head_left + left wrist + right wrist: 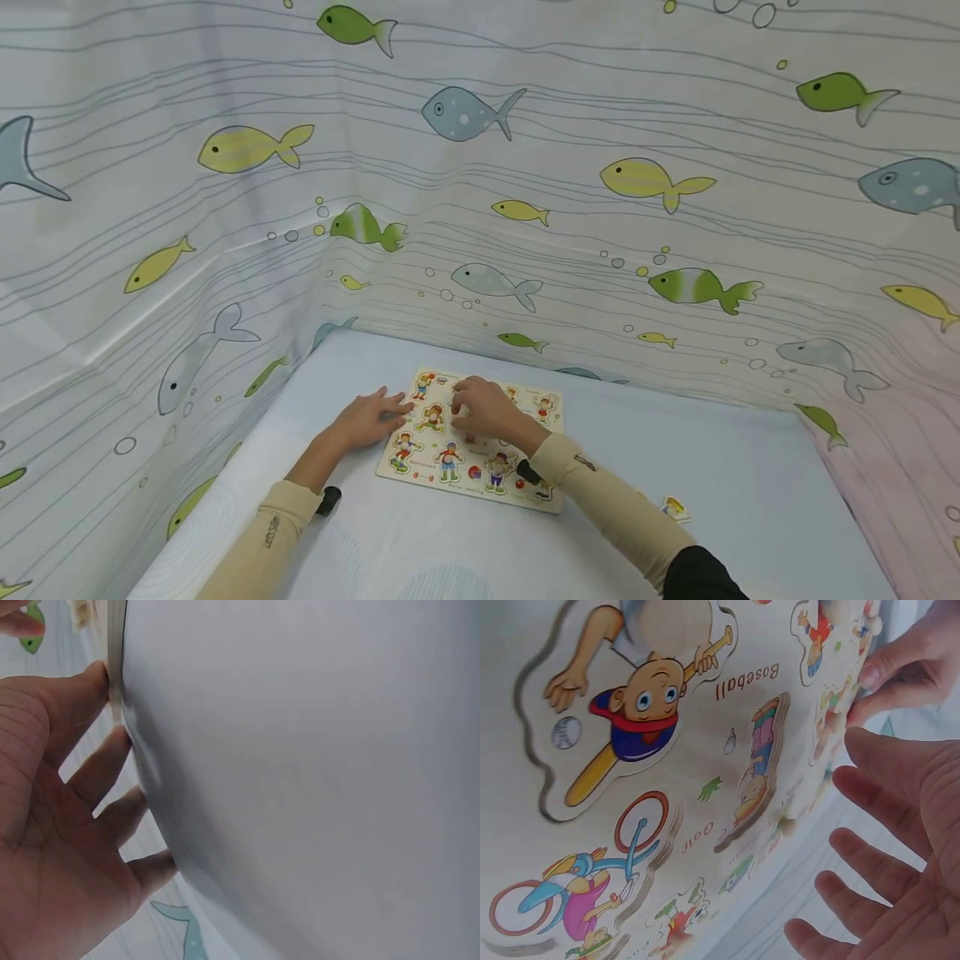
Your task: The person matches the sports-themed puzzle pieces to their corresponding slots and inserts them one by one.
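Note:
A wooden puzzle board (465,490) with cartoon sports figures lies on the table. My left hand (367,421) is at its left side; in the left wrist view its thumb touches the board's edge and its other fingers reach down to the tabletop. My right hand (487,408) is over the board's upper middle, fingers bent downward. In the right wrist view the right hand's fingers (870,862) are spread, with nothing visible between them. Near them are a golf piece (759,761), a baseball piece (641,712) and a cyclist piece (592,877). The right hand covers part of the board in the head view.
One loose puzzle piece (675,508) lies on the table beyond my right forearm. The pale tabletop (750,467) meets a fish-print curtain (570,250) at the back and sides. Small black devices (328,500) are at both wrists.

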